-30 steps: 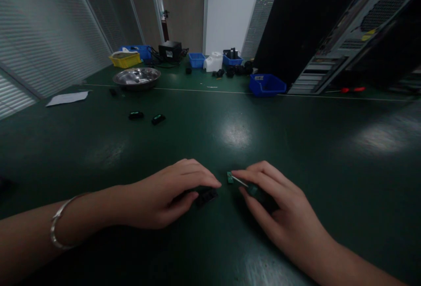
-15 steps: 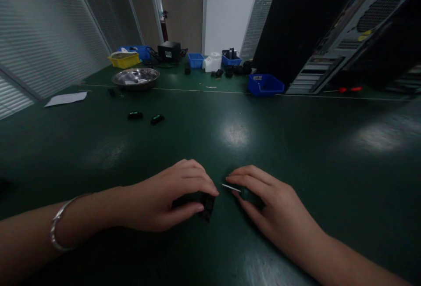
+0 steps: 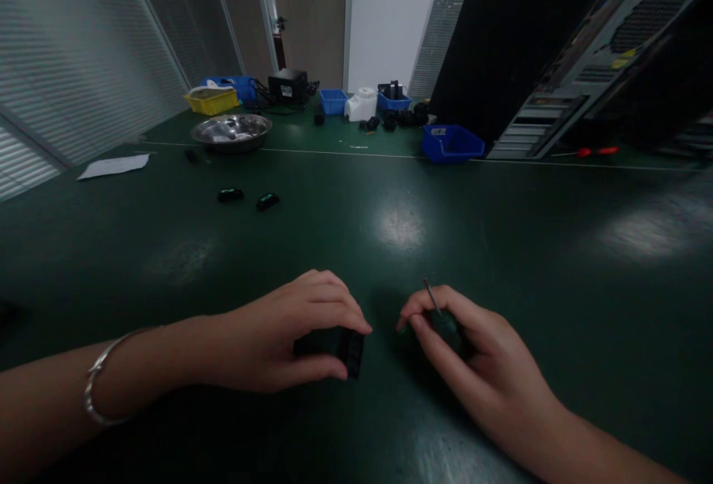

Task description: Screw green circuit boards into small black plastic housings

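A small black part (image 3: 353, 354) lies at the near middle of the green table, between the thumb and fingers of my left hand (image 3: 290, 332), which is closed on it. To the right, my right hand (image 3: 473, 350) is wrapped round a screwdriver (image 3: 445, 326) with a dark green handle. Its thin metal shaft sticks up and leans to the left, above the fingers. The tool does not touch the black part. Farther off on the left lie two small black pieces (image 3: 230, 194) (image 3: 268, 201) with green on top.
Along the back of the table (image 3: 334, 172) stand a metal bowl (image 3: 231, 146), a yellow bin (image 3: 212, 104), a blue bin (image 3: 452, 144), a white device (image 3: 362, 105) and several black parts. White paper (image 3: 114, 165) lies at left; a computer case (image 3: 568, 98) stands at right.
My right hand has lifted and moved slightly right, and the screwdriver's shaft has swung from pointing left to pointing up. My left hand has barely moved.
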A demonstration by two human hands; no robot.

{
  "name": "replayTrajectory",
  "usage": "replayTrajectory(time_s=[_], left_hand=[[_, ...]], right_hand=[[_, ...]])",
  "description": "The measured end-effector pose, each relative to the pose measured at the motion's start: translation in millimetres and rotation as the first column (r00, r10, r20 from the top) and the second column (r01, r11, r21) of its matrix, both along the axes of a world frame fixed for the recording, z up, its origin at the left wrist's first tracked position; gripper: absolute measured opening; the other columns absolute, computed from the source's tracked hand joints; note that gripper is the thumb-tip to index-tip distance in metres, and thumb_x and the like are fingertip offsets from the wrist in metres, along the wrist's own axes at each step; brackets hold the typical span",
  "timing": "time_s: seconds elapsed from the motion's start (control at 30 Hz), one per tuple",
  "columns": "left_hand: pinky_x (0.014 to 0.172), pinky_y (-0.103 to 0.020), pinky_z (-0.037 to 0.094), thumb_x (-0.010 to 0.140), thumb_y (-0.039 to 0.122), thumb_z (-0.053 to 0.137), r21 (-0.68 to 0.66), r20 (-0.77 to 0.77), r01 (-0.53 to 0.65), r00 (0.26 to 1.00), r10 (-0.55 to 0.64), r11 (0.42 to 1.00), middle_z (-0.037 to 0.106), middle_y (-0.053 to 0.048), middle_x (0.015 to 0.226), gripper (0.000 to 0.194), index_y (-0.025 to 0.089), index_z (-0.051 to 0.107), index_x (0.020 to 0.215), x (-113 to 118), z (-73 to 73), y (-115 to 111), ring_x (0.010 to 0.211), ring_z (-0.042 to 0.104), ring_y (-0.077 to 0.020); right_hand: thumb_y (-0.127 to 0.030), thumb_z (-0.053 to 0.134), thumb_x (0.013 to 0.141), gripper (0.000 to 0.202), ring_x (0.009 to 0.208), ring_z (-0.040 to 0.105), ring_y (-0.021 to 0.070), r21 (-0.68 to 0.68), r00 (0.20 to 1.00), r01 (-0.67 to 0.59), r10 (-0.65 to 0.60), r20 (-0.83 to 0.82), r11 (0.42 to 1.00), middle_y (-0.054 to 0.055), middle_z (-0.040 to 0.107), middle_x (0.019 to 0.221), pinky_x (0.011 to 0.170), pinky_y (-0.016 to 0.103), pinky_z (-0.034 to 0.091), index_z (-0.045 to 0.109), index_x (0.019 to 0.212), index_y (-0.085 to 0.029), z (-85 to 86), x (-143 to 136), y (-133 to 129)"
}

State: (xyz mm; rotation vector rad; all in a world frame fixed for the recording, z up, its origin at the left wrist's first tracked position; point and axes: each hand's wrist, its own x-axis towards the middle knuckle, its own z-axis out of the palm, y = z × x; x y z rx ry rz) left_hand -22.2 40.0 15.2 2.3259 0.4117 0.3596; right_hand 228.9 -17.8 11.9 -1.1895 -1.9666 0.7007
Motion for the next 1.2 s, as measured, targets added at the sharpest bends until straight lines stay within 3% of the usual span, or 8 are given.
replayTrajectory(time_s=[0.17, 0.33, 0.43, 0.57, 0.67, 1.0, 1.2], left_hand=[[0.091, -0.038, 0.041, 0.089, 0.025, 0.070, 0.044, -0.058, -0.033, 0.998, 0.035, 0.999, 0.064, -0.007, 0.107, 0.037, 0.023, 0.057, 0.125, -1.0, -6.5, 2.1, 0.101, 0.055, -0.0230], [0.090, -0.037, 0.041, 0.090, 0.019, 0.067, 0.066, -0.053, -0.035, 0.998, 0.038, 0.997, 0.064, -0.007, 0.104, 0.033, 0.023, 0.059, 0.122, -0.6, -7.2, 2.1, 0.099, 0.055, -0.0225], [0.088, -0.036, 0.042, 0.090, 0.020, 0.066, 0.069, -0.050, -0.038, 0.998, 0.042, 0.997, 0.063, -0.007, 0.104, 0.032, 0.024, 0.061, 0.121, -0.5, -7.1, 2.0, 0.099, 0.054, -0.0227], [0.089, -0.036, 0.041, 0.091, 0.020, 0.065, 0.080, -0.045, -0.032, 0.998, 0.036, 0.996, 0.063, -0.008, 0.104, 0.029, 0.023, 0.061, 0.120, -0.1, -7.6, 2.1, 0.099, 0.055, -0.0222], [0.090, -0.035, 0.039, 0.091, 0.019, 0.065, 0.095, -0.039, -0.027, 0.999, 0.031, 0.995, 0.063, -0.006, 0.103, 0.026, 0.022, 0.061, 0.117, 0.8, -7.9, 1.6, 0.098, 0.055, -0.0209], [0.086, -0.034, 0.038, 0.092, 0.022, 0.065, 0.122, -0.065, -0.025, 0.997, 0.033, 0.992, 0.061, -0.006, 0.099, 0.021, 0.021, 0.062, 0.113, 5.0, -8.2, -1.0, 0.096, 0.053, -0.0213], [0.085, -0.033, 0.038, 0.092, 0.021, 0.065, 0.127, -0.070, -0.010, 0.997, 0.018, 0.992, 0.061, -0.005, 0.097, 0.018, 0.021, 0.063, 0.109, 9.0, -5.9, -3.0, 0.094, 0.053, -0.0206]], right_hand=[[-0.015, 0.054, 0.091, 0.012, 0.069, 0.064, 0.0137, -0.065, 0.997, 0.012, -0.016, -0.071, 0.998, -0.001, 0.066, 0.079, 0.062, 0.022, 0.051, 0.063, 0.094, -0.023, -0.9, -2.6, -2.6], [-0.022, 0.058, 0.091, 0.007, 0.047, 0.050, 0.0084, -0.287, 0.978, 0.042, -0.097, -0.182, 0.957, -0.002, 0.061, 0.074, 0.039, 0.018, 0.043, 0.063, 0.095, -0.022, -4.0, -2.8, -0.3], [-0.023, 0.059, 0.090, 0.007, 0.044, 0.047, 0.0072, -0.350, 0.975, 0.009, -0.086, -0.203, 0.937, -0.002, 0.061, 0.074, 0.037, 0.018, 0.041, 0.064, 0.096, -0.021, -2.8, -2.9, 1.3], [-0.018, 0.063, 0.086, 0.013, 0.067, 0.063, 0.0124, -0.266, 0.985, -0.018, -0.029, -0.173, 0.964, -0.001, 0.067, 0.085, 0.056, 0.020, 0.053, 0.065, 0.098, -0.023, 0.2, -4.3, 0.2], [-0.014, 0.061, 0.087, 0.018, 0.084, 0.066, 0.0143, -0.191, 0.985, -0.066, 0.033, -0.169, 0.979, -0.001, 0.069, 0.089, 0.073, 0.021, 0.054, 0.064, 0.099, -0.026, 1.3, -5.6, -3.3], [-0.008, 0.060, 0.087, 0.023, 0.080, 0.064, 0.0129, -0.115, 0.980, -0.119, 0.098, -0.175, 0.986, -0.003, 0.066, 0.087, 0.069, 0.020, 0.053, 0.062, 0.100, -0.027, 0.4, -8.8, -7.7], [-0.014, 0.063, 0.089, 0.015, 0.079, 0.067, 0.0135, -0.187, 0.978, -0.166, 0.137, -0.158, 0.968, -0.001, 0.069, 0.086, 0.067, 0.021, 0.053, 0.063, 0.100, -0.024, -3.6, -9.1, -8.3]])
